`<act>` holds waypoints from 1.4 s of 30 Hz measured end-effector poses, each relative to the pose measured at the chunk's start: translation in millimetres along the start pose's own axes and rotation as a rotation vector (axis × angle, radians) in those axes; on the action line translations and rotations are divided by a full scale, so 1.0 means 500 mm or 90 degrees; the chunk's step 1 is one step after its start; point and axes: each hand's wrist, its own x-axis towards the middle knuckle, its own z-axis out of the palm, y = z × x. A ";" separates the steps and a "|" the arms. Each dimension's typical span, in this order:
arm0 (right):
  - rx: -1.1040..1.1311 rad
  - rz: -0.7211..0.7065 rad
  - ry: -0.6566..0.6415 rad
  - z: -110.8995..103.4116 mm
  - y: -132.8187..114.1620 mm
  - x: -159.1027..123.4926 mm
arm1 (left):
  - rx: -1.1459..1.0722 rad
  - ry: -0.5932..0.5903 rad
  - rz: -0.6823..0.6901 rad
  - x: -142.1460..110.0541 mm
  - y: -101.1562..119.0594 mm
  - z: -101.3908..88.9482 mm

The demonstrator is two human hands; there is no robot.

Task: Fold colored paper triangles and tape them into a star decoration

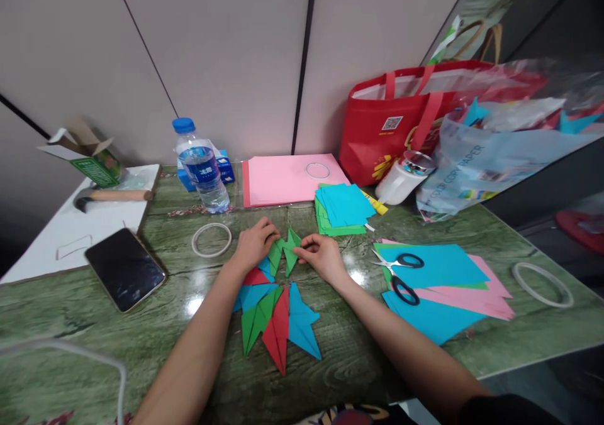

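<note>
Above the middle of the table's front half, both hands meet at a green folded paper piece (291, 255) with pointed ends. My right hand (325, 258) pinches its right side between thumb and fingers. My left hand (255, 244) has its fingers closed on the left part of the green paper; its fingertips are partly hidden. Below lies a curved row of folded paper points: a blue one (302, 321), a red one (278, 337), a green one (258, 318) and others under my left wrist. Whether the held green piece is joined to this row I cannot tell.
Right: scissors (401, 280) on coloured sheets (434, 264), a tape roll (542, 285). Behind: paper squares (346, 205), pink sheets (283, 180), a white cup (401, 180), a red bag (368, 136). Left: a water bottle (202, 167), tape ring (211, 240), phone (125, 271), hammer (113, 195).
</note>
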 end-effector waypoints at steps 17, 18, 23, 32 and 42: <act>0.045 0.054 0.010 0.000 0.003 -0.009 | 0.001 -0.010 -0.013 0.000 -0.001 0.003; 0.050 0.060 0.011 0.001 0.002 -0.010 | 0.000 -0.012 -0.012 0.000 -0.001 0.003; 0.055 0.065 0.019 0.006 -0.003 -0.016 | -0.005 -0.016 -0.024 -0.001 0.001 0.003; 0.048 0.074 0.031 0.013 -0.011 -0.018 | -0.015 -0.019 -0.031 0.000 0.006 -0.001; -0.053 -0.110 -0.019 0.001 -0.007 -0.030 | -0.015 -0.017 -0.032 -0.001 0.006 0.000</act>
